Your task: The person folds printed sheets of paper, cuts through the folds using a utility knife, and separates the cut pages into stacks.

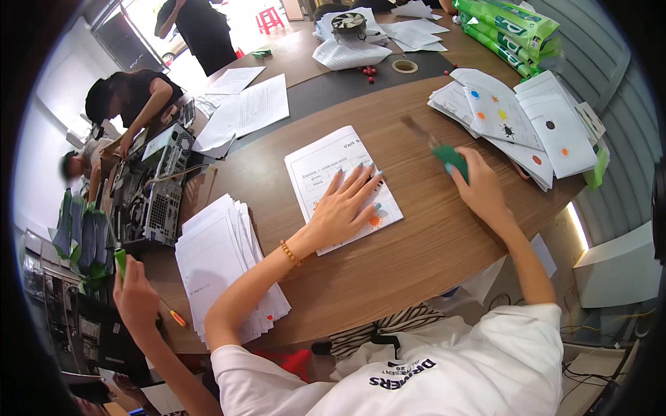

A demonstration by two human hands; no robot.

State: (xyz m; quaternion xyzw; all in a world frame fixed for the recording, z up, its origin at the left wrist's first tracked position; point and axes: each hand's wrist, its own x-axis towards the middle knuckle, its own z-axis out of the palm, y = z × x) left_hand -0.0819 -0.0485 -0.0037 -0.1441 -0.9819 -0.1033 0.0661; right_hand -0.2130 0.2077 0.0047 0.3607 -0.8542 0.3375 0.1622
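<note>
On the wooden table (416, 256), right in front of the person, a printed worksheet (322, 163) lies slightly askew, and the left hand (343, 208) rests flat on its lower half with the fingers spread wide, pinning it down. The right hand (482, 187) hovers just to the right of the sheet, closed around a green-handled tool (449, 158) whose thin end points up and away; that end is blurred, so what kind of tip it has cannot be told. An orange blot (375, 221) sits on the sheet just beside the left fingertips. To work cleanly here, it seems wise to press with the whole palm so the paper cannot slide, and to hold the fingertips clear of the blot. The tool is probably best brought in low and steady. A thick stack of paper (215, 256) lies near the left forearm, and blotted sheets (513, 118) lie well apart, beyond the right hand.
</note>
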